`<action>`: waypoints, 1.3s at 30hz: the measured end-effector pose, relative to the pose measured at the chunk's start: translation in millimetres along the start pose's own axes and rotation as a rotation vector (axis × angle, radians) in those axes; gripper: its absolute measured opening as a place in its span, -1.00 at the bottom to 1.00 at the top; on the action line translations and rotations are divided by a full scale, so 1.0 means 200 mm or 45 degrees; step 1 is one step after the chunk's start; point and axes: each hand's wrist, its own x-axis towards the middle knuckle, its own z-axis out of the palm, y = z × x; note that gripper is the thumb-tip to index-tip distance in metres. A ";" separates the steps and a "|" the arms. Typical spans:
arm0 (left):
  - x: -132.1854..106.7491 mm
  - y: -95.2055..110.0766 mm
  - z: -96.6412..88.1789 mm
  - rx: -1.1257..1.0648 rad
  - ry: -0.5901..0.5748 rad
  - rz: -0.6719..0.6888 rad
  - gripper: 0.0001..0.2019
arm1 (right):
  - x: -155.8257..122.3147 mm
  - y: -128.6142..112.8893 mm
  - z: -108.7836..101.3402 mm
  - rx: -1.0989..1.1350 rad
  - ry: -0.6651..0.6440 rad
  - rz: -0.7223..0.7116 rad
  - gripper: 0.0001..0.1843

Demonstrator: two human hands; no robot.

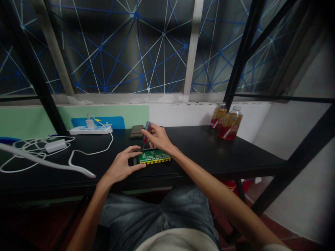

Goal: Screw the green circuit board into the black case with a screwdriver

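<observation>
A green circuit board (pixel 155 157) lies on the black table (pixel 209 150) near its front edge. My left hand (pixel 123 165) rests on the table at the board's left end, thumb and fingers spread around its corner, steadying it. My right hand (pixel 157 137) is closed on a small screwdriver (pixel 146 134) with a red and blue handle. The screwdriver stands nearly upright, its tip down at the board's far left corner.
A dark phone (pixel 136 131) lies flat behind the board. A white power strip (pixel 90 129) with a plugged-in charger and loose white cables (pixel 78 153) covers the table's left part. Two amber drink bottles (pixel 230 122) stand at the back right. Black frame bars rise on both sides.
</observation>
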 end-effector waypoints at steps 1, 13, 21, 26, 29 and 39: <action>0.00 0.00 0.00 -0.006 0.001 -0.004 -0.60 | 0.00 0.00 0.00 -0.005 -0.002 0.003 -0.58; -0.01 0.01 0.00 -0.059 0.011 -0.081 -0.57 | -0.02 0.00 -0.01 0.011 -0.010 0.009 -0.61; -0.01 0.02 0.01 -0.054 0.014 -0.087 -0.55 | -0.02 0.00 -0.02 0.007 -0.019 0.032 -0.59; -0.01 0.02 0.01 -0.051 0.008 -0.097 -0.54 | -0.02 0.01 -0.01 0.032 -0.020 0.061 -0.60; -0.01 0.02 0.01 -0.050 0.010 -0.103 -0.55 | -0.02 0.00 -0.01 0.052 -0.031 0.087 -0.60; -0.01 0.01 0.02 -0.051 0.015 -0.086 -0.53 | -0.02 0.00 -0.02 0.097 -0.019 0.076 -0.61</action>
